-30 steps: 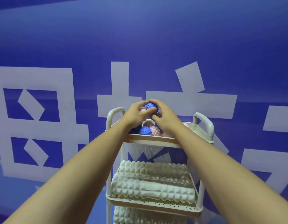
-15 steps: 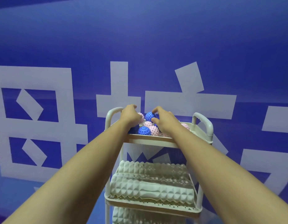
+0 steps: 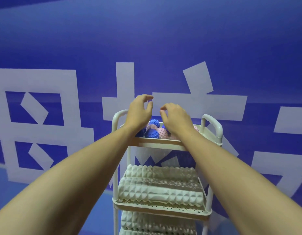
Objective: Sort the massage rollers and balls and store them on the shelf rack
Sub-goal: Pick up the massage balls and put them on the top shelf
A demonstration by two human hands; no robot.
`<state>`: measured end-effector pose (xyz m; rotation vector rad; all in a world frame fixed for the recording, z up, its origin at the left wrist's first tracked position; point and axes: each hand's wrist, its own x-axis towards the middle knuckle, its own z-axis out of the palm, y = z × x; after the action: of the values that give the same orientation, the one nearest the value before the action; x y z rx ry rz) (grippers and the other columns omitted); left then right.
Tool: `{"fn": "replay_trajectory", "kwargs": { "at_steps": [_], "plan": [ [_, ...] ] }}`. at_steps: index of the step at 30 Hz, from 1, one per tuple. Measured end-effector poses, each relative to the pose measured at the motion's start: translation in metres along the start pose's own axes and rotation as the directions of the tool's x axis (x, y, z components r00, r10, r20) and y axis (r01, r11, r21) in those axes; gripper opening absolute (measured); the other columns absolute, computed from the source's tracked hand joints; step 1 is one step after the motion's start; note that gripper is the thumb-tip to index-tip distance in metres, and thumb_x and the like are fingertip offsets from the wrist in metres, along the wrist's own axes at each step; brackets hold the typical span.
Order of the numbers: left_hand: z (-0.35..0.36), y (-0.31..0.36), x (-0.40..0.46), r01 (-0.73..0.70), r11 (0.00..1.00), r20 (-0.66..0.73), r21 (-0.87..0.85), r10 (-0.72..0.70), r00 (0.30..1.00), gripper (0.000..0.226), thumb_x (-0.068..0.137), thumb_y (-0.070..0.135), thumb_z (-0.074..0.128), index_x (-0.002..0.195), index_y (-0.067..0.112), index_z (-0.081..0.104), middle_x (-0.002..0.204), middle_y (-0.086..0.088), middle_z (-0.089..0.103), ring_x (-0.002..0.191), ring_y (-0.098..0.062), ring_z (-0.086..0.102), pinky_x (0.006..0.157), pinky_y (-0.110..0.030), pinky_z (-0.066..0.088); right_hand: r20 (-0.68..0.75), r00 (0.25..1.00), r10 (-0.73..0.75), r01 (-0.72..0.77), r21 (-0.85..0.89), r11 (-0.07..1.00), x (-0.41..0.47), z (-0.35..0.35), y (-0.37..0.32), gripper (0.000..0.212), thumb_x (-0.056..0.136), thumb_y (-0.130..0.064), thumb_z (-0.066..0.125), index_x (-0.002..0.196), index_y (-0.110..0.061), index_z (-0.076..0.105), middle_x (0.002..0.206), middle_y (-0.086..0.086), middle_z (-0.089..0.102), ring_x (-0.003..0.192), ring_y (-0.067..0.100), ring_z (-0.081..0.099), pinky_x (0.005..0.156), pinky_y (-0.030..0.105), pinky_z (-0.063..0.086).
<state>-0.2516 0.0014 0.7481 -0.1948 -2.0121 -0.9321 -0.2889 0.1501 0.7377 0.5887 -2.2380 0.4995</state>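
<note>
Both hands hang above the top tray (image 3: 157, 143) of the white shelf rack (image 3: 208, 192), holding nothing. The left hand (image 3: 139, 111) has its fingers loosely curled above the tray's left end; the right hand (image 3: 176, 117) is just beside it, fingers relaxed and bent downward, with a small gap between the two. In the top tray, under the hands, lie spiky balls: a blue ball (image 3: 154, 123) on top of the pile, another blue one (image 3: 153, 133) and a pink ball (image 3: 162, 132) nearer the front rim. On the tray below lie pale ridged rollers (image 3: 161, 190), side by side, and more rollers (image 3: 157, 222) fill the tray under that. Behind the rack stands a blue wall (image 3: 146, 34) with large white shapes.
</note>
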Motion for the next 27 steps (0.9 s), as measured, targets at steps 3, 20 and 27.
{"fn": "replay_trajectory", "kwargs": {
  "at_steps": [3,20,27],
  "plan": [
    [-0.014,0.011,-0.008,-0.049,0.996,0.053,0.076,0.045,0.998,0.029,0.104,0.025,0.051,0.130,0.020,0.062,0.134,0.001,0.063,0.122,-0.012,0.056,0.096,-0.021,0.039,-0.128,0.986,-0.107,0.094,-0.103,0.990,-0.003,-0.007,-0.004,0.028,0.102,-0.036,0.048,0.112,-0.017,0.066,0.110,0.001,0.068,0.096,0.021,0.061,0.077,0.032,0.048],
    [-0.089,0.032,-0.167,-0.070,0.949,0.242,0.308,-0.006,0.970,0.036,0.101,0.032,0.048,0.134,0.023,0.055,0.137,-0.001,0.054,0.122,-0.023,0.053,0.099,-0.043,0.045,0.206,0.977,0.061,-0.061,-0.010,0.998,-0.157,-0.074,-0.060,0.038,0.102,-0.038,0.044,0.133,-0.020,0.056,0.135,0.002,0.057,0.126,0.025,0.050,0.102,0.042,0.042],
    [-0.069,-0.012,-0.340,0.078,0.946,0.438,0.314,-0.217,0.872,0.040,0.103,0.033,0.048,0.139,0.018,0.052,0.140,-0.005,0.050,0.125,-0.028,0.051,0.102,-0.047,0.044,0.399,0.912,0.097,-0.086,-0.045,0.995,-0.329,-0.037,-0.044,0.040,0.103,-0.040,0.044,0.136,-0.019,0.054,0.135,0.001,0.056,0.123,0.025,0.051,0.100,0.040,0.039]
  ]
}}
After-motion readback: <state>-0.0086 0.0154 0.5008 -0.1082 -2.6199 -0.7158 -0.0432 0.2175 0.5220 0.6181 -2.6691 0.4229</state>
